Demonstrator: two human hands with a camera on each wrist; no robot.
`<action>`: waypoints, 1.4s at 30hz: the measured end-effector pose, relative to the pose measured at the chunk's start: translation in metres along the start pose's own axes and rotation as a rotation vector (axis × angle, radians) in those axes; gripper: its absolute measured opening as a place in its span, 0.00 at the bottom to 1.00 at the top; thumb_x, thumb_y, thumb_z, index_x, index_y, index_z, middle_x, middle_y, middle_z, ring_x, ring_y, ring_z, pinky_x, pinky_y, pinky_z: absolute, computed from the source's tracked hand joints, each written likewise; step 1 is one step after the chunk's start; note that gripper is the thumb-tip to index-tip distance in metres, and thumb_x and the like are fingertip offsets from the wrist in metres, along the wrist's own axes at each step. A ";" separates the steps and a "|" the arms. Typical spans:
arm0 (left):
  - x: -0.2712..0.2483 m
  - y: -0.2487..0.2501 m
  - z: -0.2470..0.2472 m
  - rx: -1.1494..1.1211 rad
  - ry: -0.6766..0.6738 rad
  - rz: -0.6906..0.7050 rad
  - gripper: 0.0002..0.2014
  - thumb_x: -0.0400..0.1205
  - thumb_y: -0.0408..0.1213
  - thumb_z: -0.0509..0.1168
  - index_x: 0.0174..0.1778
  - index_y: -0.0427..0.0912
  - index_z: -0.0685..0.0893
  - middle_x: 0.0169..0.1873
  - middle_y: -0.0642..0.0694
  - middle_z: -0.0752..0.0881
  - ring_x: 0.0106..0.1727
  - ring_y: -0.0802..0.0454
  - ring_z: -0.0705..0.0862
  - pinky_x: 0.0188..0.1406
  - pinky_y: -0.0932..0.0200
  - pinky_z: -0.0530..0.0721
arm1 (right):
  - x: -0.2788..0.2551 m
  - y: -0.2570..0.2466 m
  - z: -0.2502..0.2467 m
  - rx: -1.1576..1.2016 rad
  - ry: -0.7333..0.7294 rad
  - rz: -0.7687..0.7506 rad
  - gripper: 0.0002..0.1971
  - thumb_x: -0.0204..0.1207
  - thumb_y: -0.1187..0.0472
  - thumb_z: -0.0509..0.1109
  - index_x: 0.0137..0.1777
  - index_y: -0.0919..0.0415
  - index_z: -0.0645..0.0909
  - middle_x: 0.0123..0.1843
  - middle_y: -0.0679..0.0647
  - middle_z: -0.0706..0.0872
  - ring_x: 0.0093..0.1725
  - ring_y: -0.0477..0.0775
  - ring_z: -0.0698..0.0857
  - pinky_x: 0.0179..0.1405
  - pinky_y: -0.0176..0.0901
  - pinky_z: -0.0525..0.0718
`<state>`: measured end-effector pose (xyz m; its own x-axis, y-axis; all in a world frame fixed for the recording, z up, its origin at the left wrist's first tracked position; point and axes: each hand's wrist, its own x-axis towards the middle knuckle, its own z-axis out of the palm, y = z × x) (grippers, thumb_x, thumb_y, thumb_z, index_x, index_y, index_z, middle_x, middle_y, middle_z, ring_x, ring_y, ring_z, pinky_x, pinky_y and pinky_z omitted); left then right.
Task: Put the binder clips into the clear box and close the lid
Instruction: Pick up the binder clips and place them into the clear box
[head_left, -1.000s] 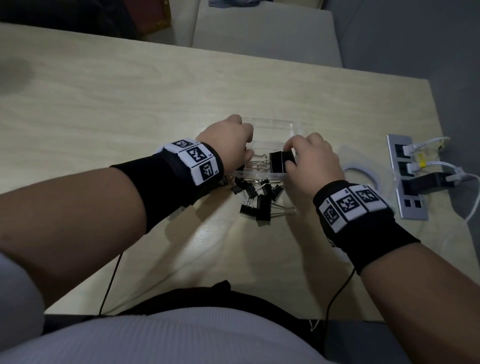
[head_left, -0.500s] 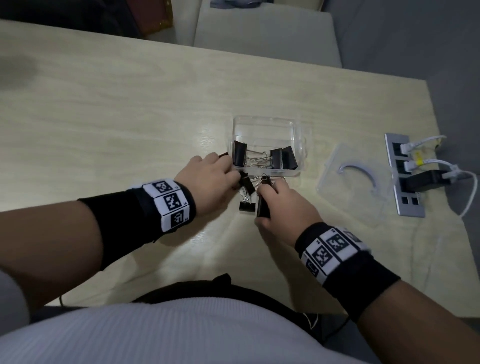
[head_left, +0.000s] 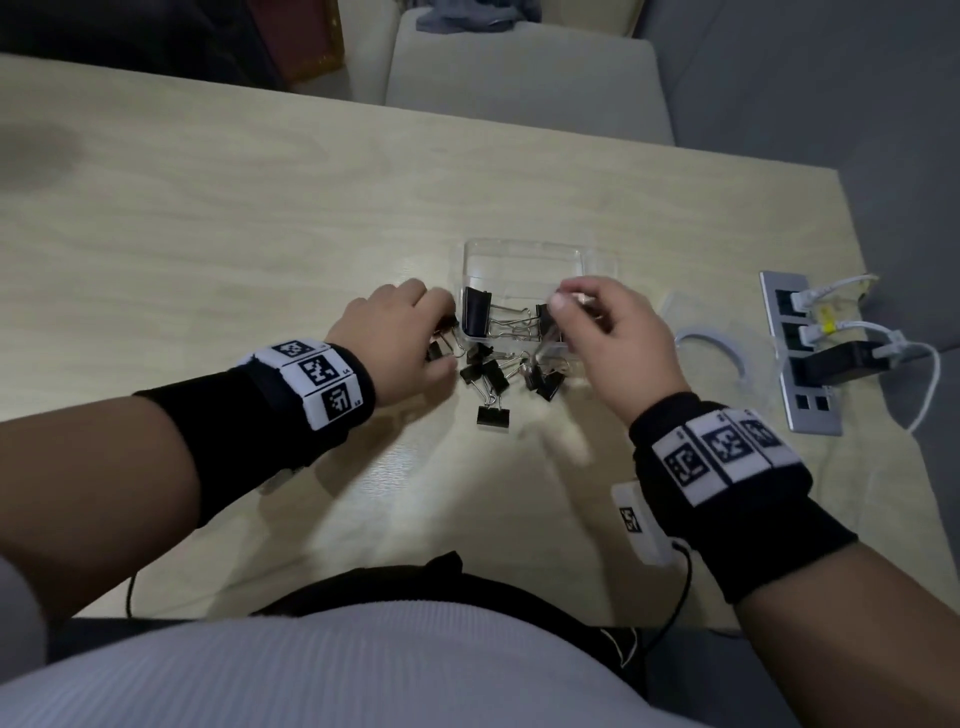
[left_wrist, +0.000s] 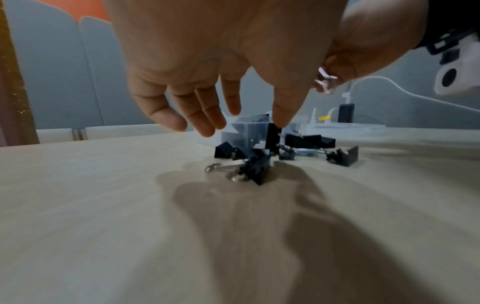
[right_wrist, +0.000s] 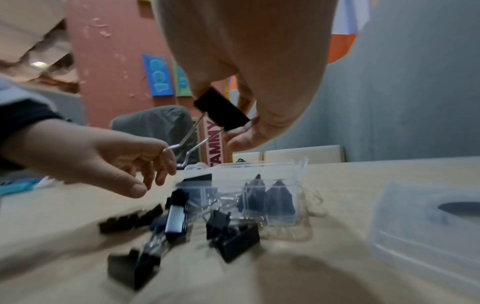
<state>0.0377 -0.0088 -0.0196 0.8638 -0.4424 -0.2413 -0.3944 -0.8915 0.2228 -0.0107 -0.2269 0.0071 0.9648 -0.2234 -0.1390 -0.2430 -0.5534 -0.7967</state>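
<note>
Since half a second ago, the right hand (head_left: 621, 349) has risen from the loose pile to just above the near rim of the clear box, and the left hand (head_left: 396, 338) has slid a little away from the person, to the box's left corner.

Small black metal binder clips (head_left: 485, 375) lie scattered on the tabletop (head_left: 260, 208) just in front of the clear rectangular plastic box (head_left: 524, 260); a few more (head_left: 477, 318) already lie inside it. In the right-wrist view the right hand pinches one black clip (right_wrist: 221, 110) between thumb and fingers, wire handles hanging down. The left hand hovers low over the leftmost clips, fingers relaxed and spread, gripping nothing. A clear plastic lid (head_left: 706, 353) lies flat to the right of the box, apart from it. Farther right, a grey power strip (head_left: 797, 358) holds white cables (head_left: 841, 291) and a black plug.
</note>
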 end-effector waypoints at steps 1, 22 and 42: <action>0.003 0.001 -0.003 -0.032 0.027 -0.010 0.27 0.75 0.56 0.66 0.67 0.49 0.73 0.62 0.43 0.79 0.59 0.41 0.79 0.55 0.44 0.81 | 0.007 0.000 0.001 0.075 0.053 0.051 0.24 0.69 0.33 0.66 0.59 0.47 0.83 0.53 0.48 0.87 0.50 0.48 0.88 0.56 0.50 0.87; 0.041 0.019 -0.004 0.046 -0.022 0.119 0.37 0.74 0.62 0.66 0.77 0.52 0.67 0.81 0.50 0.65 0.81 0.47 0.61 0.71 0.38 0.67 | 0.057 0.006 0.020 -0.459 -0.215 0.054 0.20 0.71 0.40 0.70 0.57 0.51 0.79 0.53 0.53 0.83 0.50 0.55 0.83 0.46 0.46 0.79; 0.034 0.015 -0.001 0.129 -0.070 0.280 0.26 0.77 0.59 0.62 0.73 0.63 0.72 0.82 0.50 0.61 0.82 0.45 0.58 0.73 0.39 0.65 | 0.044 0.009 0.016 -0.656 -0.186 0.014 0.12 0.75 0.48 0.66 0.55 0.51 0.79 0.57 0.54 0.77 0.52 0.58 0.82 0.53 0.54 0.83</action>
<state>0.0609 -0.0373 -0.0234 0.6944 -0.6737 -0.2529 -0.6539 -0.7375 0.1692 0.0316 -0.2289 -0.0158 0.9481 -0.1251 -0.2923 -0.2102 -0.9364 -0.2811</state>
